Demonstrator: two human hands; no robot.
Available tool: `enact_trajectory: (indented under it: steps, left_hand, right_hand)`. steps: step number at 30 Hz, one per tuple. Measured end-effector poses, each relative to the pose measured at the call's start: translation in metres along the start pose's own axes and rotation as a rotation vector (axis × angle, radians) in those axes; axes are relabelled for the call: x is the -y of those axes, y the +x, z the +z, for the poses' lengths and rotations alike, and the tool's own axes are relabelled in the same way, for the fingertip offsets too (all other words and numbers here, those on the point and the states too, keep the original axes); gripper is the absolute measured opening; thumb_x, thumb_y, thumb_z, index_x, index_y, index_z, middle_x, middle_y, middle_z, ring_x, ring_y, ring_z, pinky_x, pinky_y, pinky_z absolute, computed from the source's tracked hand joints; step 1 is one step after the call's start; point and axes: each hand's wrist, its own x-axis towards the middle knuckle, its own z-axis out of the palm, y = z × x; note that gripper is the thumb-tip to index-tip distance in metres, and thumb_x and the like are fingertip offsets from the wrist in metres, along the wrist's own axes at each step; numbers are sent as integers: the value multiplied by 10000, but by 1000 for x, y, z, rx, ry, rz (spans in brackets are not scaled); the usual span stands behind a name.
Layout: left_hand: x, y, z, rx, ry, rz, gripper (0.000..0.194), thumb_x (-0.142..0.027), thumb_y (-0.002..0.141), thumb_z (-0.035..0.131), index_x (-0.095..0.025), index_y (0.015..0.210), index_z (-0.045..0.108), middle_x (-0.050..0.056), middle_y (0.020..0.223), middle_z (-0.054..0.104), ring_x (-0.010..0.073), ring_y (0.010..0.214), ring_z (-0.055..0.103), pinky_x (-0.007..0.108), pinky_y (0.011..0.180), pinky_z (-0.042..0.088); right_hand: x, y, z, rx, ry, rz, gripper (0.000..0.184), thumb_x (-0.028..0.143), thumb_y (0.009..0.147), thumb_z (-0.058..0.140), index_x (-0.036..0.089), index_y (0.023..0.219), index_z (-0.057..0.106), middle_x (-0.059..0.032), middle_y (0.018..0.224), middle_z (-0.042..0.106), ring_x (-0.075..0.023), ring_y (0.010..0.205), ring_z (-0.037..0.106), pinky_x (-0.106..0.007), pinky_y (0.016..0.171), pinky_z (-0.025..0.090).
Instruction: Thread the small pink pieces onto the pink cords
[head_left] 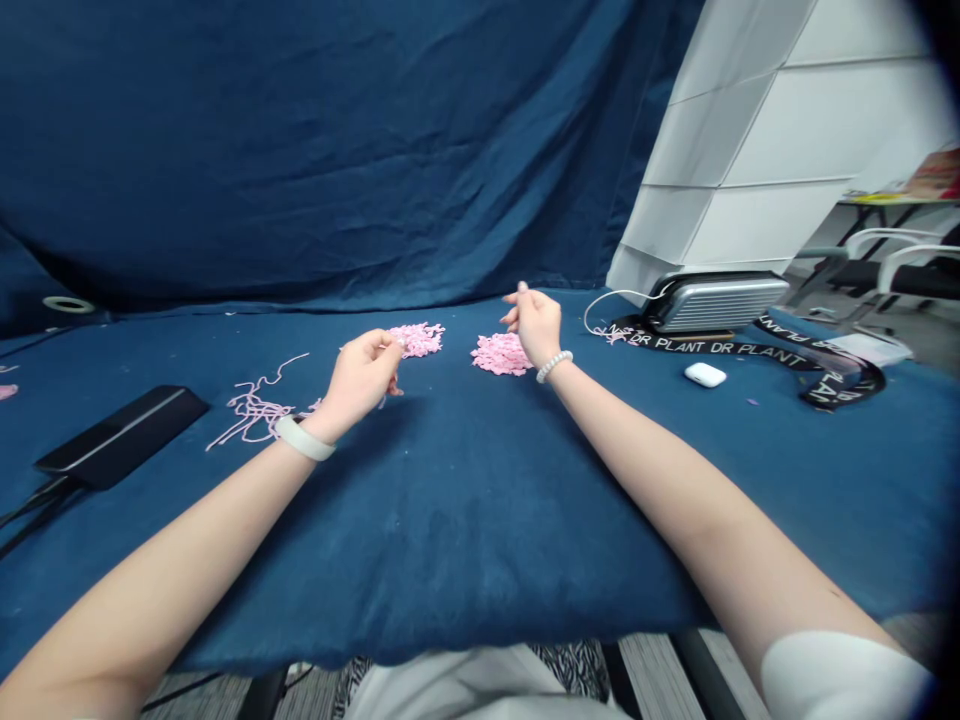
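My left hand [366, 372], a pale band on its wrist, is held above the blue cloth with thumb and fingers pinched together. Whatever it grips is too small to make out. Just behind its fingertips lies a heap of small pink pieces [424, 339]. My right hand [537, 324], wearing a beaded bracelet, is raised over the right edge of a second pink heap [498, 355]. Its fingers are drawn together, and anything between them is hidden. Left of my left hand is a tangle of pale pink yarn strands [259, 412].
A black flat device [124, 435] with cables lies at the left. To the right are a white earbud case [705, 375], a ribbed silver case [720, 303] and a black lettered strap [690, 347]. A blue curtain [315, 150] hangs behind the cloth-covered table [465, 540].
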Motion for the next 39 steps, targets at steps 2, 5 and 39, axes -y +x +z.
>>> enact_trajectory:
  steps: [2, 5, 39]
  left_hand:
    - [-10, -5, 1, 157, 38, -34, 203, -344, 797, 516, -145, 763, 538, -27, 466, 466, 102, 375, 475, 231, 412, 460]
    - [-19, -9, 2, 263, 86, -85, 212, -342, 791, 524, -136, 744, 547, -15, 457, 489, 116, 385, 503, 233, 419, 459]
    - [10, -5, 5, 309, -128, -20, 503, -291, 836, 496, -148, 1287, 326, 20, 692, 601, 119, 531, 586, 266, 544, 514]
  right_hand:
    - [20, -17, 8, 208, -53, -96, 920, 791, 677, 116, 43, 970, 564, -41, 792, 549, 128, 613, 405, 23, 644, 315]
    - [46, -42, 22, 620, -129, -281, 862, 792, 657, 222, 65, 943, 585, -14, 884, 558, 135, 677, 420, 32, 656, 295]
    - [50, -41, 19, 1092, -131, -362, 668, 598, 694, 435, 113, 1151, 491, 5, 1103, 500, 137, 861, 441, 49, 782, 334]
